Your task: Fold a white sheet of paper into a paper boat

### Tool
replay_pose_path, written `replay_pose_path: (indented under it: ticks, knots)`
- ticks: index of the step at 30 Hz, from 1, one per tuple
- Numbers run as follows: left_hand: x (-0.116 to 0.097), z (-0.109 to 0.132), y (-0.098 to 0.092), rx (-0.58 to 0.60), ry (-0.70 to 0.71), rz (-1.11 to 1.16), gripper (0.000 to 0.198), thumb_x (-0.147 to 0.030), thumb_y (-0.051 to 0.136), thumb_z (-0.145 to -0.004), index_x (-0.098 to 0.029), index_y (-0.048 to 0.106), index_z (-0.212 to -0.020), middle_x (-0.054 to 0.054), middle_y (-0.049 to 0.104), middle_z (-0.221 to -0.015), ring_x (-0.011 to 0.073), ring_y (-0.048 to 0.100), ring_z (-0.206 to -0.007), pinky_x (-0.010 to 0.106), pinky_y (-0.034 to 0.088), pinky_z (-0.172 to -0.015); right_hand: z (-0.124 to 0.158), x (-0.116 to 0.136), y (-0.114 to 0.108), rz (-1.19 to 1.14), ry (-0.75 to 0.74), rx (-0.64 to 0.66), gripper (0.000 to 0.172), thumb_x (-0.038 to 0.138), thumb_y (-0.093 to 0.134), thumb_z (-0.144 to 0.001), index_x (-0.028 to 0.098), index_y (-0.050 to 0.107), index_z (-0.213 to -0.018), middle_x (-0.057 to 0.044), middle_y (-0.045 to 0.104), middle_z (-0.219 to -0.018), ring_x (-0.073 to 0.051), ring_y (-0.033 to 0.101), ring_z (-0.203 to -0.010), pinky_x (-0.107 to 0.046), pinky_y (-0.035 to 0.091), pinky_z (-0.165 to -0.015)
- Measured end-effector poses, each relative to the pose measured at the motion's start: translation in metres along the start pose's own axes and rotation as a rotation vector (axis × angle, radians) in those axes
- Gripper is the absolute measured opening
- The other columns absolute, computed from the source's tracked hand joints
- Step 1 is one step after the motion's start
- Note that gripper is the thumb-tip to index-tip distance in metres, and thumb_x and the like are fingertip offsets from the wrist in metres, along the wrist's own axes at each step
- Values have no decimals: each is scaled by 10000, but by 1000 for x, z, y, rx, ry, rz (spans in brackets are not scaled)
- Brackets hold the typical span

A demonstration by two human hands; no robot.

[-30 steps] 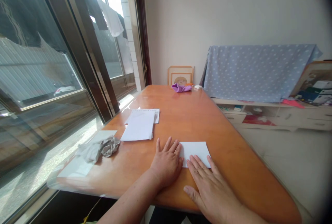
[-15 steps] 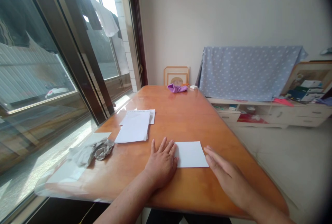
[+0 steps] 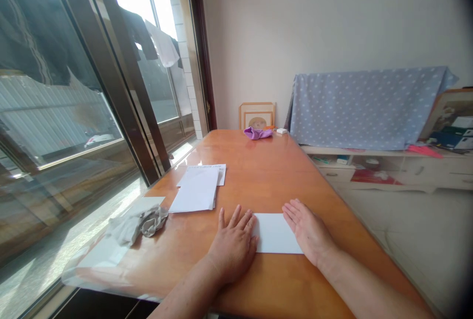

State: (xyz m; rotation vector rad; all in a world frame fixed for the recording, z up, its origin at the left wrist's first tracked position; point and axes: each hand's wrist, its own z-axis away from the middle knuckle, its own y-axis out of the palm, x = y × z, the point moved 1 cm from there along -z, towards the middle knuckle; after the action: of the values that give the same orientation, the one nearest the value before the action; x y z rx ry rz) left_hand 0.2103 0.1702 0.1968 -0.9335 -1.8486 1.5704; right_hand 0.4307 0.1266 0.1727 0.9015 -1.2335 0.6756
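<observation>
Well, my left hand (image 3: pixel 234 246) lies open and flat on the orange wooden desk (image 3: pixel 281 181), touching the left edge of a white paper sheet (image 3: pixel 275 233). My right hand (image 3: pixel 306 230), also open, rests on the sheet's right edge. The sheet lies between them, near the desk's edge. Farther left sit a stack of white paper (image 3: pixel 194 190) and a crumpled grey cloth (image 3: pixel 138 225).

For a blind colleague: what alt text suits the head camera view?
The left hand and right hand rest on opposite ends of a white paper sheet on an orange wooden table. Loose white papers and a crumpled grey cloth lie to the left; a purple cloth lies at the far end.
</observation>
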Motion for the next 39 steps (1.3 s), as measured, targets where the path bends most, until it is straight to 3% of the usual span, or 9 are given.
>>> replay_pose_path:
  ticks: [6,10,13,17,19,22,31,39]
  knots:
    - [5,2,2,23,-28,27,537,-489,253,-1041,-310,368,-1533,19,327,-1614,335,142,-1524,687,123,-1175,2,-4,2,7,-24,-27,727,629,398,-952,139,369,-1488,-199,445,-1532,-275,463,-1399,-469,419,-1152]
    - [4,-3,-4,30,-160,-34,559,-428,276,-1035,-202,382,-1534,98,295,-1621,353,149,-1520,671,140,-1181,5,-3,4,0,-29,-20,746,650,398,-949,128,375,-1482,-207,417,-1548,-274,446,-1410,-452,400,-1164]
    - [-16,-16,-8,36,-184,-40,578,-394,249,-1037,-120,389,-1526,139,305,-1610,331,199,-1512,586,167,-1215,4,-3,3,-5,-28,-4,770,668,386,-947,123,364,-1489,-208,403,-1558,-258,422,-1426,-429,381,-1174]
    - [-63,-36,0,52,5,52,600,-411,211,-1047,-104,352,-1542,134,296,-1613,273,216,-1514,441,234,-1230,-1,-8,-1,47,-23,36,832,703,243,-956,110,288,-1538,-218,360,-1580,-247,395,-1438,-414,384,-1165]
    - [-79,-42,7,91,16,78,629,-427,199,-1045,-78,314,-1555,155,279,-1614,287,207,-1515,457,248,-1225,-3,-12,-3,106,-28,60,839,707,164,-957,129,243,-1560,-208,348,-1589,-235,386,-1441,-412,386,-1160]
    - [-88,-43,16,106,15,95,673,-463,168,-1039,-64,263,-1572,153,242,-1626,301,147,-1527,494,232,-1228,-5,-15,-4,146,-38,67,827,710,174,-956,146,257,-1555,-191,349,-1593,-235,375,-1447,-419,383,-1161]
    - [-68,-29,13,128,-90,91,761,-568,152,-1010,-68,262,-1573,148,181,-1641,293,104,-1534,484,186,-1239,2,-5,2,122,-38,39,770,692,276,-962,156,330,-1512,-180,389,-1573,-234,397,-1440,-401,370,-1177]
    - [-32,-10,2,81,-167,108,694,-560,169,-1008,-180,290,-1576,103,257,-1627,311,195,-1517,669,82,-1194,6,-3,2,161,-44,38,752,696,293,-961,187,350,-1513,-158,387,-1580,-253,426,-1425,-428,381,-1174]
